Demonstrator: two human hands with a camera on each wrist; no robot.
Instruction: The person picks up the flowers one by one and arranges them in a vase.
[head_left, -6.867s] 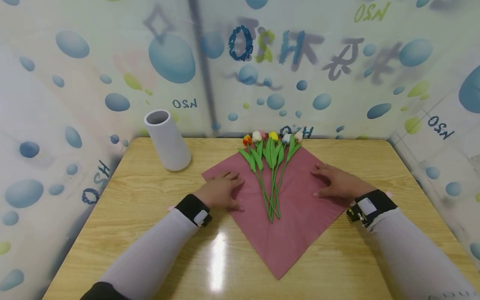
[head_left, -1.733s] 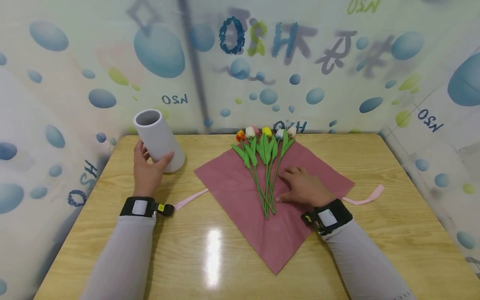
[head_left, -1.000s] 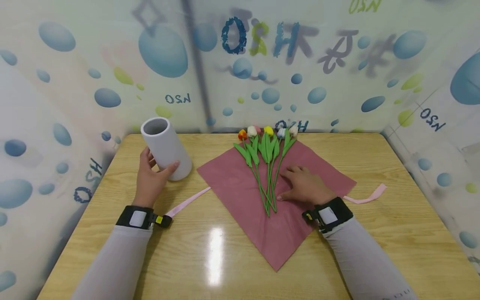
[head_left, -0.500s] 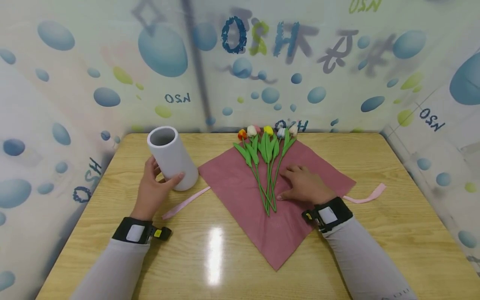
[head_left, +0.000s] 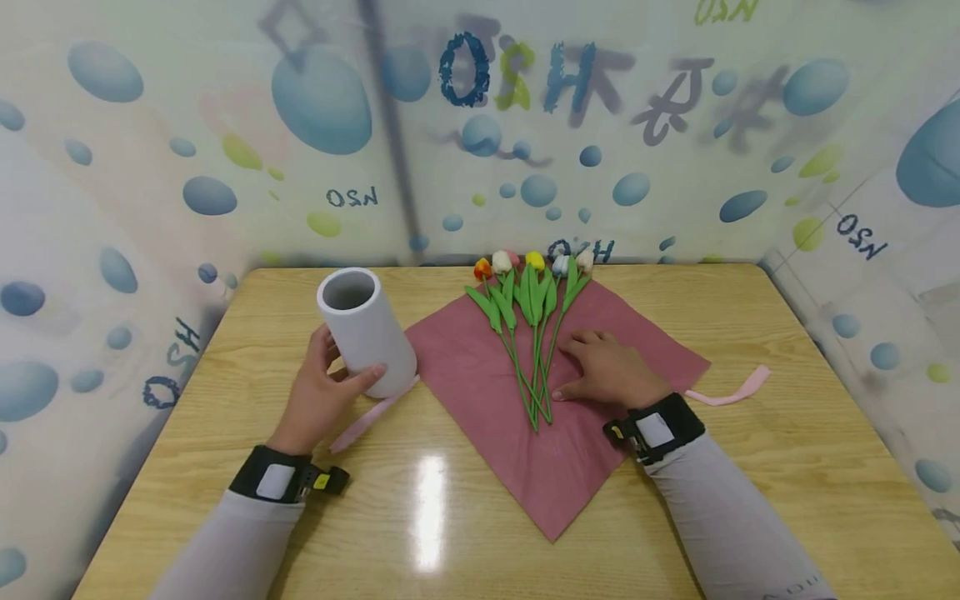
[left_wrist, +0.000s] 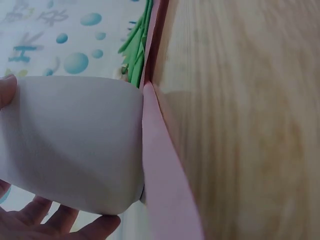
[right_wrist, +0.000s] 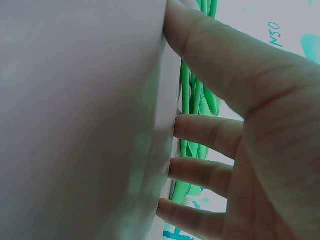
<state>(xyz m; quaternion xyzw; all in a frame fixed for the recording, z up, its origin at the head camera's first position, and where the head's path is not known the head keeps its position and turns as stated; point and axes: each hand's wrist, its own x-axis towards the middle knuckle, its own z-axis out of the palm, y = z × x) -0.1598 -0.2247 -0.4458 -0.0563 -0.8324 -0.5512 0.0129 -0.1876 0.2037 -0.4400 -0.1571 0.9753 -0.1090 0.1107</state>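
My left hand (head_left: 318,392) grips the lower part of a white cylindrical vase (head_left: 371,342), thumb on the near side and fingers round the far left. The vase's base is right at a pink ribbon (left_wrist: 167,175) and the paper's left corner. On the mauve wrapping paper (head_left: 480,383) lie several tulips (head_left: 532,308), heads at the back, green stems crossing toward the front. My right hand (head_left: 611,367) rests its fingertips and thumb on the paper just right of the stems. In the right wrist view its fingers (right_wrist: 200,175) are spread, with nothing between them.
The wooden table (head_left: 360,533) carries everything, its back edge against a patterned wall sheet (head_left: 540,150). Another pink ribbon end (head_left: 738,392) sticks out from the paper's right side.
Since the earliest frame, my left hand has left the paper, taken hold of the vase and brought it right and nearer. My right hand moved in beside the stems and has stayed there.
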